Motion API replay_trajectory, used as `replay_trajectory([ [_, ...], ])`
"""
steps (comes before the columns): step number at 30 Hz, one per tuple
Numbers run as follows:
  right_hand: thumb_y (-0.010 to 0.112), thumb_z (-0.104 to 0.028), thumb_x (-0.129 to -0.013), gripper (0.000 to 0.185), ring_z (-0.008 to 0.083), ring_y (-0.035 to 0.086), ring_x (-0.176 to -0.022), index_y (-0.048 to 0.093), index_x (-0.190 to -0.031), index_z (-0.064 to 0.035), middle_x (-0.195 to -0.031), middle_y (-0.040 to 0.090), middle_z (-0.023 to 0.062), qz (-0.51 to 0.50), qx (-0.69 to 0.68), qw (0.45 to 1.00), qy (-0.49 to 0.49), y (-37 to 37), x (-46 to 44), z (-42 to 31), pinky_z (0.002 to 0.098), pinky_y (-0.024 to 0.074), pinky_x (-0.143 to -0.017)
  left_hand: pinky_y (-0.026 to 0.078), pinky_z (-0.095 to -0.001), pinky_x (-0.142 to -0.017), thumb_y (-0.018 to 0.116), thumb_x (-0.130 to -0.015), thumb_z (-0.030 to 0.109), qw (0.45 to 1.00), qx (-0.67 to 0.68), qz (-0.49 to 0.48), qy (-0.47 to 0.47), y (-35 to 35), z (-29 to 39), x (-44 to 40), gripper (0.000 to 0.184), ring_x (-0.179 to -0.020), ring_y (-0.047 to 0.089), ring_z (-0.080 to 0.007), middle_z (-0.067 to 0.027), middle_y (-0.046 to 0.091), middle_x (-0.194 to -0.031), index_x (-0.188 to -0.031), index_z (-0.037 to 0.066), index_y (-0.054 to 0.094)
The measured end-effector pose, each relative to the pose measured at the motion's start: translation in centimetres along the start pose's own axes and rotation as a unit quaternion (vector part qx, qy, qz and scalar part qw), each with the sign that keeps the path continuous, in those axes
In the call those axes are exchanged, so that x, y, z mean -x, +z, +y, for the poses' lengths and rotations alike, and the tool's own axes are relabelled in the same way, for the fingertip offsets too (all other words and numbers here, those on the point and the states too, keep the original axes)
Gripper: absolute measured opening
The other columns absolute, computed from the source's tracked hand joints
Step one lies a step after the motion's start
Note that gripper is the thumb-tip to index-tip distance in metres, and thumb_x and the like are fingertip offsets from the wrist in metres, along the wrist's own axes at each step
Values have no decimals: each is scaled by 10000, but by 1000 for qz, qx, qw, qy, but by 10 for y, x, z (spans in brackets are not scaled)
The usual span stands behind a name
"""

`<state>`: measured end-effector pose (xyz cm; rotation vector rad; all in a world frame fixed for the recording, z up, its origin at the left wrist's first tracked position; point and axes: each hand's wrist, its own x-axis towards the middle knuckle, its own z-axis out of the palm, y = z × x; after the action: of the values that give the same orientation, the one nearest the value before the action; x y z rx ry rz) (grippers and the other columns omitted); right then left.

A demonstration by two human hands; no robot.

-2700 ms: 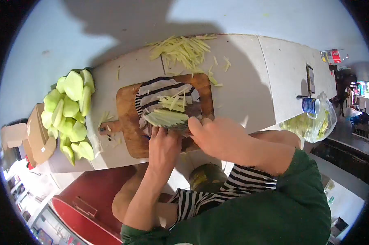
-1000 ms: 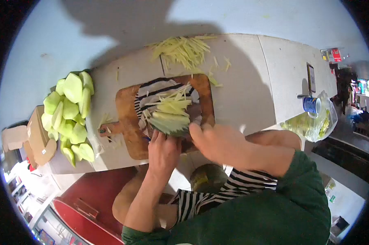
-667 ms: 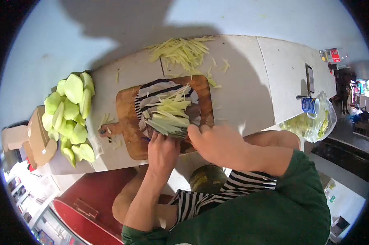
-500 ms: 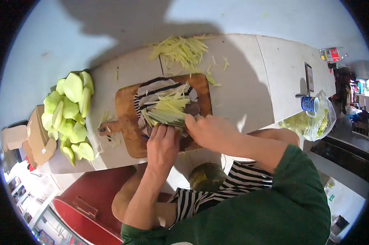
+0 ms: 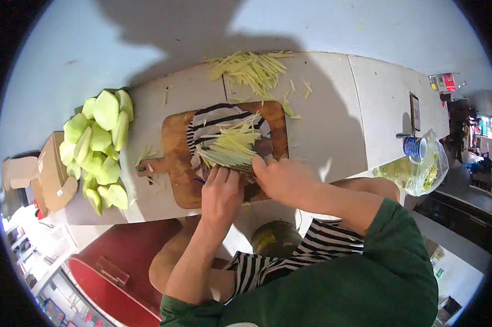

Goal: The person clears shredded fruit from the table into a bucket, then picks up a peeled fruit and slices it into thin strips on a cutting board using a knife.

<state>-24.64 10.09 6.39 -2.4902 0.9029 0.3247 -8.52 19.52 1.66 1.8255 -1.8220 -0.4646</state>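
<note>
A striped cloth (image 5: pixel 213 117) lies on a wooden cutting board (image 5: pixel 176 158), under a heap of pale green cut strips (image 5: pixel 232 143). My left hand (image 5: pixel 223 192) is closed at the near edge of the heap, its curled fingertips on the pale green slices there. Just right of it, my right hand (image 5: pixel 281 177) is closed around a knife whose handle is hidden; only a thin greyish edge of the blade shows against the strips. The two hands are close together, and what lies under the left fingers is partly hidden.
Peeled pale green chunks (image 5: pixel 100 136) are piled at the left, beside an open cardboard box (image 5: pixel 52 171). More strips (image 5: pixel 251 71) lie behind the board. On the right are a phone-like object (image 5: pixel 415 111), a blue can (image 5: pixel 414 147) and a plastic bag (image 5: pixel 434 171). A red container (image 5: pixel 118 267) stands below.
The whole view has shifted slightly, with the board and piles appearing a little further right. Both hands stay at the near edge of the strips, still closed.
</note>
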Motion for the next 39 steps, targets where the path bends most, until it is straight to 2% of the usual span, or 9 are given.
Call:
replay_trajectory([
  [5,584,-210,-939,248,401,682,-642,478,-1037,-9,-727,658,193,-35,-10,999,6,-24,23,-13,493,547,-539,561,-435,-768,726,-747,49,998,-9,49,31,3,-3,3,171,-887,643,-349,-162,622,-888,-888,6,640],
  [9,588,-231,-946,245,402,675,-610,478,-1001,-19,-702,649,190,22,-33,999,-11,11,4,8,491,541,-524,564,-433,-773,729,-750,61,1000,-10,-17,-7,-1,3,2,181,-908,648,-344,-155,626,-898,-903,9,649],
  [16,605,-230,-937,261,393,673,-607,473,-1009,-18,-723,647,202,-6,-11,1000,5,-17,19,-8,496,539,-522,547,-456,-743,745,-738,46,997,-11,72,30,4,-2,0,173,-834,631,-363,-136,624,-859,-878,32,646],
  [18,610,-227,-934,262,397,674,-619,474,-1013,-17,-722,647,206,-3,-1,1000,6,-23,25,-13,493,542,-529,571,-422,-777,686,-762,67,997,-44,42,44,3,-2,4,180,-950,633,-350,-157,640,-966,-928,8,652],
  [22,608,-231,-937,265,412,673,-632,477,-1012,-14,-721,647,213,14,-23,1000,-2,5,2,9,502,542,-541,575,-425,-785,670,-773,63,999,-34,-13,0,-1,2,2,176,-964,628,-347,-156,639,-971,-938,7,649],
  [29,611,-221,-932,275,410,678,-654,466,-1039,-13,-734,652,213,-13,7,1000,-13,-16,17,-11,517,538,-550,581,-432,-766,654,-771,63,995,-66,60,48,7,-3,6,168,-954,622,-349,-151,626,-933,-930,8,648],
  [32,615,-224,-931,279,416,677,-651,470,-1043,-14,-729,651,214,-8,-3,1000,-7,7,8,2,510,540,-552,588,-428,-801,638,-751,48,998,-40,-51,-25,2,1,7,206,-1032,609,-369,-181,634,-979,-950,4,664],
  [36,510,-136,-930,165,408,717,-728,494,-1008,8,-753,689,210,-60,33,998,12,-23,9,-11,506,590,-594,589,-420,-785,638,-754,50,999,-40,-21,-6,4,-1,4,191,-1012,611,-359,-168,633,-966,-940,9,658],
  [39,496,-139,-938,167,421,712,-721,495,-1005,13,-759,692,215,-37,-6,999,-9,-31,16,-18,512,591,-605,588,-407,-754,637,-753,48,994,-82,49,44,7,-3,7,161,-960,610,-337,-140,626,-929,-911,19,646],
])
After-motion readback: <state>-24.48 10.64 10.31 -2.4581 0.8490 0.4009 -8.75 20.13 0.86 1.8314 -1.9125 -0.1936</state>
